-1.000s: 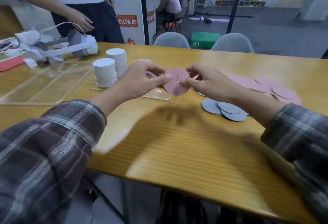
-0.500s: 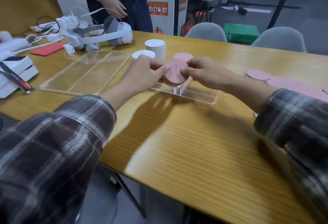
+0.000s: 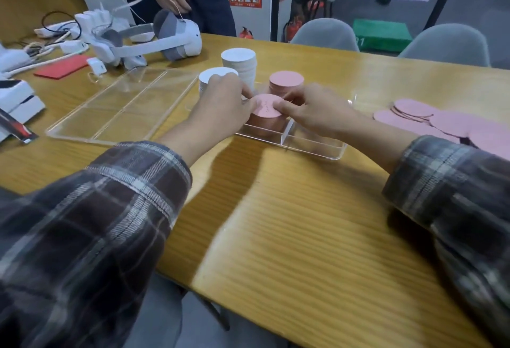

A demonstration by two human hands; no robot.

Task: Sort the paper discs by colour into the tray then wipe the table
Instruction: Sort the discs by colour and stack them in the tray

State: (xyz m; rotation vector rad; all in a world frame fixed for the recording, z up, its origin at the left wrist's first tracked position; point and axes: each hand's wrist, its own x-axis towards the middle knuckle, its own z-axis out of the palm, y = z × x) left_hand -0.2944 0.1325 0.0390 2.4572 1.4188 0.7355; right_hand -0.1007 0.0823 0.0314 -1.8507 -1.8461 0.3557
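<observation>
Because the pink disc (image 3: pixel 265 106) must land square on the near pink stack (image 3: pixel 266 124) in the tray (image 3: pixel 311 146), I have my left grip (image 3: pixel 220 104) pinching its left edge and my right grip (image 3: pixel 311 110) pinching its right, with the disc lying on top of the pile. A second pink stack (image 3: pixel 286 80) and two white stacks (image 3: pixel 238 56) stand behind. Loose pink discs (image 3: pixel 414 110) lie on the table (image 3: pixel 276 223) to my right, unsorted.

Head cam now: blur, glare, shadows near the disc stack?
Head view: motion blur smears both sleeves and the near table; left hand and right hand cast shadows toward the camera; clear tray walls catch highlights; pink stack they grip reads fairly sharp.
</observation>
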